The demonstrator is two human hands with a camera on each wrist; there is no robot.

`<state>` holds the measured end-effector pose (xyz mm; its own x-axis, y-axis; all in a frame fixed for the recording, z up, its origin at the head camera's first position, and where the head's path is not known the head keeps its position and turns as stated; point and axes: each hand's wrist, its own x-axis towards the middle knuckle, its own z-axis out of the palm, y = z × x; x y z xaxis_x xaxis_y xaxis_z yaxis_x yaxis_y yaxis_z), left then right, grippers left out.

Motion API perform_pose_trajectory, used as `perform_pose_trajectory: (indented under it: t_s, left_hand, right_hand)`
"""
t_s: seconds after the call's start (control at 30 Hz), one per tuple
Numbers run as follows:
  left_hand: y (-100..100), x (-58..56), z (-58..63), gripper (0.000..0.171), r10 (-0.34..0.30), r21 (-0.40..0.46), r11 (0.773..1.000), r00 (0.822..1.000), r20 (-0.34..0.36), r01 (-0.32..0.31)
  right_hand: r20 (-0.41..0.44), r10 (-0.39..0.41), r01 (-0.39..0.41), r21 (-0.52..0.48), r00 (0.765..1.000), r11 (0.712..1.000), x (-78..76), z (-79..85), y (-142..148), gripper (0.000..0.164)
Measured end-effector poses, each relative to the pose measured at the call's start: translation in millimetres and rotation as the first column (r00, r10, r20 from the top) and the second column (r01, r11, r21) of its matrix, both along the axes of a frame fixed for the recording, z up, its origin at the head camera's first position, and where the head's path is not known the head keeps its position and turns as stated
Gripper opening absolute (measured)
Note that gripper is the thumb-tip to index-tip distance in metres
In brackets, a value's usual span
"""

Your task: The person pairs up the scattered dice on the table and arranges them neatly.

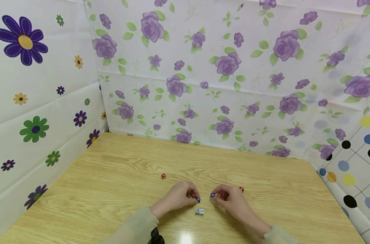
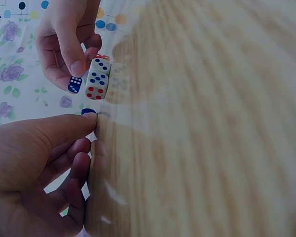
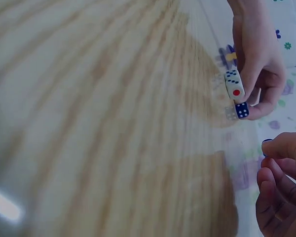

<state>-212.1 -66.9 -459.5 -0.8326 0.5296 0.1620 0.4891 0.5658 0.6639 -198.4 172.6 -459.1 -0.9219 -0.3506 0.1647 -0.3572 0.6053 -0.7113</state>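
Observation:
Between thumb and fingertips, my left hand point(image 1: 181, 196) pinches a dark blue die point(image 1: 198, 199) with white pips. Its thumb covers most of that die point(image 2: 89, 111) in the left wrist view. Opposite it, my right hand point(image 1: 233, 202) pinches a second blue die point(image 1: 212, 195), its pips facing the left hand. A short gap separates the two blue dice. Two white dice point(image 1: 199, 211) sit side by side on the table, just nearer to me than the left fingertips. The right wrist view shows a white die point(image 3: 234, 85) with a red one-pip beside the left hand's blue die point(image 3: 242, 110).
A red die point(image 1: 163, 176) lies on the wooden table point(image 1: 111, 189), beyond the left hand. Another red die point(image 1: 241, 189) is partly hidden behind the right hand. Flower-printed sheets point(image 1: 191, 67) stand along the table's far and left edges; a dotted sheet point(image 1: 349, 176) is at the right.

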Motion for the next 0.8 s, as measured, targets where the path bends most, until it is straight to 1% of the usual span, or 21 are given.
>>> perform_pose_trajectory:
  t_s: [0.23, 0.5, 0.6, 0.8]
  left_hand:
    - [0, -1.0, 0.0, 0.009, -0.004, -0.005, 1.0, 1.0, 0.01, 0.004]
    - [-1, -0.7, 0.0, 0.008, -0.008, -0.005, 1.0, 1.0, 0.011, 0.008]
    - [-1, -0.4, 0.6, 0.008, -0.008, -0.006, 1.0, 1.0, 0.014, 0.008]
    - [0, -0.9, 1.3, 0.008, -0.006, -0.007, 1.0, 1.0, 0.015, 0.006]
  right_hand:
    - [0.027, 0.037, -0.036, -0.009, 0.999, 0.999, 2.5, -2.9, -7, 0.01]
    - [0.074, 0.09, -0.092, 0.03, 0.993, 0.995, 0.5, -8.3, -13, 0.007]
    - [0.095, 0.088, -0.091, 0.027, 0.992, 0.995, -0.5, -8.3, -14, 0.007]
    - [0.085, 0.087, -0.089, 0.023, 0.993, 0.996, -0.9, -6.9, -17, 0.004]
